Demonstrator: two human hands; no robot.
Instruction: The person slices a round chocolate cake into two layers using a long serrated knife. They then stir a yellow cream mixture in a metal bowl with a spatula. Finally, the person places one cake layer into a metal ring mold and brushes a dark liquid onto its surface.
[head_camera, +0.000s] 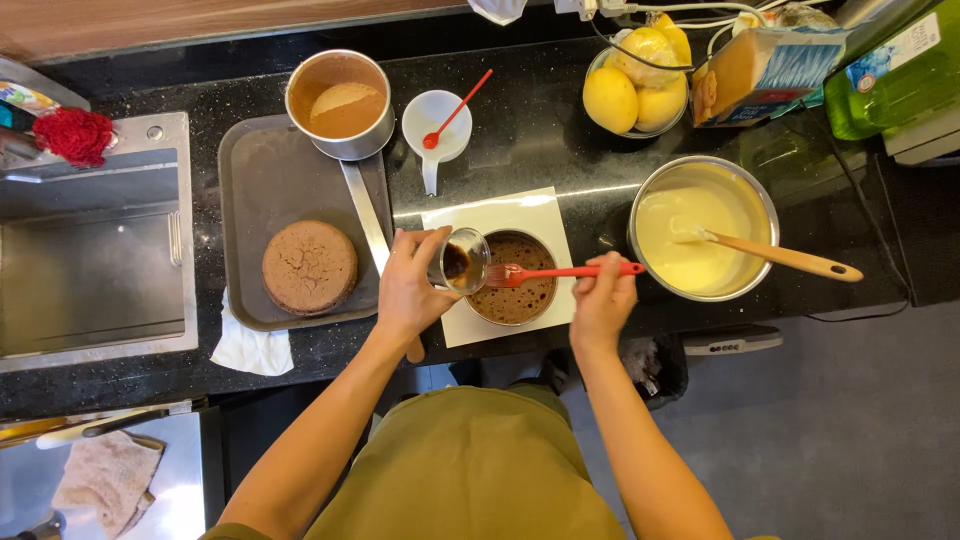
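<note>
View: looking straight down at a black speckled worktop (540, 130), with the person's two bare forearms reaching up from the bottom edge.

Left hand: the left hand (410, 290) is closed around a small clear glass (460, 262) with dark liquid in it, tipped on its side toward the cake, at the tin's left rim.

Right hand: the right hand (603, 300) pinches the end of a red silicone pastry brush (560, 272), which lies level with its bristles over the cake.

Cake in hand: one brown chocolate sponge layer in a round metal tin (515, 280), standing on a square of white paper (500, 215), between the two hands.

Sponge layers: two counted; the second bare round brown sponge (310, 267) lies on a grey rectangular tray (270, 180) to the left.

Tins: two; the other round metal tin (340, 103) stands on the tray's top corner.

Bowl: one steel bowl of pale yellow cream (700, 230) with a wooden-handled spatula (790, 258), just right of the right hand.

Lemons: a clear bowl of yellow lemons (638, 85); about four show.

Small items: one white cup (436, 115) holding a red spoon (455, 112).

Sink: one steel sink (90, 270), far left.
</note>
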